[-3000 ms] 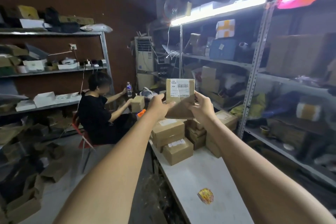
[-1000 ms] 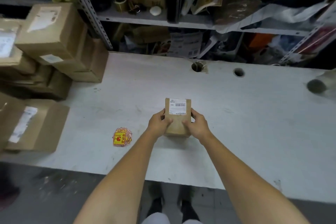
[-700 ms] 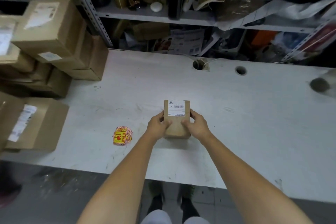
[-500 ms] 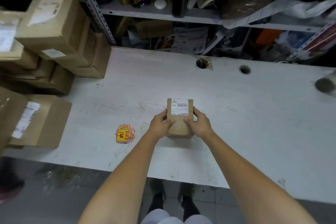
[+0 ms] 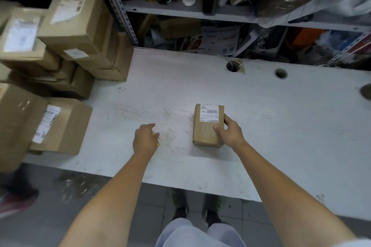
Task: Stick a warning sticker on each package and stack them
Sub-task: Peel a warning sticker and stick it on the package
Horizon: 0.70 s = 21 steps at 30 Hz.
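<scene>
A small brown package (image 5: 206, 133) with a white barcode label lies flat on the white table (image 5: 291, 130), near its middle. My right hand (image 5: 231, 132) grips the package's right side, thumb on its top face. My left hand (image 5: 145, 139) is off the package and hovers over the stack of yellow-and-red warning stickers (image 5: 158, 143), which shows only as a sliver at the hand's right edge. The left fingers look relaxed, and whether they touch the stickers is hidden.
Stacked cardboard packages (image 5: 80, 32) fill the table's left end, with one larger box (image 5: 62, 126) at the front left. Two cable holes (image 5: 232, 65) (image 5: 280, 73) sit near the back edge. A cluttered metal shelf (image 5: 180, 9) stands behind the table.
The package came down from in front of me onto the table. My left hand has since let go of it and moved left over the stickers. My right hand stays on the package.
</scene>
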Available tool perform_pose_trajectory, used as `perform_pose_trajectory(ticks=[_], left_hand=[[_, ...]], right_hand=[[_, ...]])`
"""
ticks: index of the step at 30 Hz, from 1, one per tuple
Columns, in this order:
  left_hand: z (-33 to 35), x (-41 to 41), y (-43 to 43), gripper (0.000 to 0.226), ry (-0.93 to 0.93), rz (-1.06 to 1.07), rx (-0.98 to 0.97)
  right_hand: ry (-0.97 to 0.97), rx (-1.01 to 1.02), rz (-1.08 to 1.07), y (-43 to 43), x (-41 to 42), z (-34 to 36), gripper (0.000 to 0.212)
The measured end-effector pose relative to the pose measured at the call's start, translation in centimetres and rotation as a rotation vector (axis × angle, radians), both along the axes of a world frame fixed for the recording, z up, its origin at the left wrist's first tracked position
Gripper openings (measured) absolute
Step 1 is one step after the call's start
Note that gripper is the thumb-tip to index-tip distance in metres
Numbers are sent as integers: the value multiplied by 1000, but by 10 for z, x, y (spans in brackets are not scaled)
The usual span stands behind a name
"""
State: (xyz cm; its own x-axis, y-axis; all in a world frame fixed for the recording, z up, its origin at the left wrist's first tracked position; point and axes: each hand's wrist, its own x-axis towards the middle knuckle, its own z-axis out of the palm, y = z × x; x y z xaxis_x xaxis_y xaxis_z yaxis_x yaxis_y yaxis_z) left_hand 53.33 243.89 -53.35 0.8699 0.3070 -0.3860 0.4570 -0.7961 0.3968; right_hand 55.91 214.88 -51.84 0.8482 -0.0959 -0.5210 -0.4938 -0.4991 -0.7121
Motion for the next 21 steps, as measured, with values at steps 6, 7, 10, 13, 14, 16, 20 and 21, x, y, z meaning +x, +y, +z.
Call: perform_pose_trajectory(ticks=[6,7,10,13,14,16,20,21], left_hand=[[-15,-14,5,49,95,37,67],[-17,-14,5,49,77,34,62],[-19,-14,6,52,24,47,17],[-16,-13,8,56,-40,50,-27],[-16,-13,9,55,-55,49,-23],[-17,-19,10,53,-59,30,12],[-27,-40,4,49,-18,-73,42],[-29,-44,3,49,-11,-97,46]], right_hand=[[-27,31,-10,-2,-1,-1,51],[-31,31,-10,-2,-1,-1,50],[-41,43,-12,-2,-2,1,49],[-40,49,-12,-1,-2,2,49],[-36,51,-15,-1,-2,2,50],[-31,47,-17,-2,-2,2,51],[-42,59,-9,0,-2,4,48],[-42,62,-8,0,-2,4,48]])
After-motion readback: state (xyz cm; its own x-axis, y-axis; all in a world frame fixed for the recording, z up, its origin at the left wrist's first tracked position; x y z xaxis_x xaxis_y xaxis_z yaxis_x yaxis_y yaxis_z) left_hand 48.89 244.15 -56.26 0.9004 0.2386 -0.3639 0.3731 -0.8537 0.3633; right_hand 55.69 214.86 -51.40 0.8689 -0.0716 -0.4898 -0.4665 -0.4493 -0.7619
